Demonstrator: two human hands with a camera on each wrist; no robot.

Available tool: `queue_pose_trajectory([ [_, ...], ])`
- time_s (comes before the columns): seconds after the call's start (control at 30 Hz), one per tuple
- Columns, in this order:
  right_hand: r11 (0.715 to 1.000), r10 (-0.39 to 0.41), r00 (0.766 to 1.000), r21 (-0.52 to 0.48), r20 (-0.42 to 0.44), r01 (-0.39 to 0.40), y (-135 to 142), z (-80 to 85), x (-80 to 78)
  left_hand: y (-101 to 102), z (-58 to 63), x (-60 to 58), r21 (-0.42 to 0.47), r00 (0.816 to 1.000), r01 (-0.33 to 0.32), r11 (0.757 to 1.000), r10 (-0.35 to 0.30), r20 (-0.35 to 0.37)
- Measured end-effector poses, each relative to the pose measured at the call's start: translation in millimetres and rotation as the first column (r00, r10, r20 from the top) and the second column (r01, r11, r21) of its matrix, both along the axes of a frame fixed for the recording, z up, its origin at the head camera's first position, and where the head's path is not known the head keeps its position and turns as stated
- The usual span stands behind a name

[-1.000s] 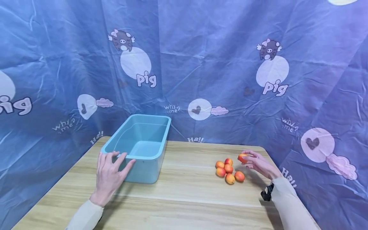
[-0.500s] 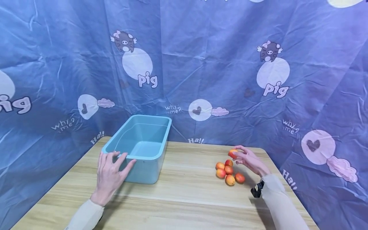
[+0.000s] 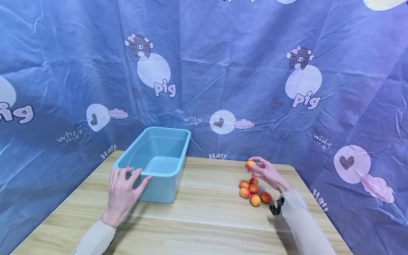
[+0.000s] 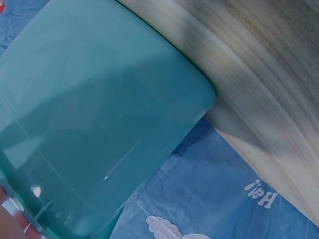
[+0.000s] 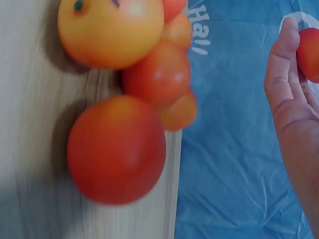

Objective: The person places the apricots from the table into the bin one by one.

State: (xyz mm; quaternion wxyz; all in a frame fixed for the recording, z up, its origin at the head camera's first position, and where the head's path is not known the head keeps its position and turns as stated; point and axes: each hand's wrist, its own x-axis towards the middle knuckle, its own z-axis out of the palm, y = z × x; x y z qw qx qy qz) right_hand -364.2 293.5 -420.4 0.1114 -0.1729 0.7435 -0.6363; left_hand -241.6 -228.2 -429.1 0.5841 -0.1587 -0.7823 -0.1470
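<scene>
Lengthwise, the tub points away, left fingers gripping it, right fingers pinching fruit.

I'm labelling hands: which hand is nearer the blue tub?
Left. The left hand touches the tub at its near end; the right hand is farther right, holding a fruit.

The bin looks like smooth, glossy plastic, the table grained wood, the backdrop creased cloth.
</scene>
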Motion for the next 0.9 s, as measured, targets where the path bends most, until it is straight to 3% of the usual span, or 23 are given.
queue_pose_trajectory([
  [0.37, 0.998, -0.058, 0.998, -0.029, -0.02, 0.058, -34.4, 0.6, -10.1, -1.4, -0.4, -4.3, 0.006, 1.0, -0.004, 1.0, 0.004, -0.021],
  [0.57, 0.992, -0.043, 0.998, -0.123, -0.044, 0.037, -53.4, -3.4, -18.3, -2.8, -0.5, -4.7, 0.002, 1.0, 0.015, 1.0, -0.015, -0.001],
  [0.9, 0.981, -0.004, 0.998, -0.192, -0.055, -0.007, -78.0, -6.1, -24.2, -3.5, -1.2, -7.9, 0.008, 1.0, 0.018, 1.0, -0.018, -0.006],
])
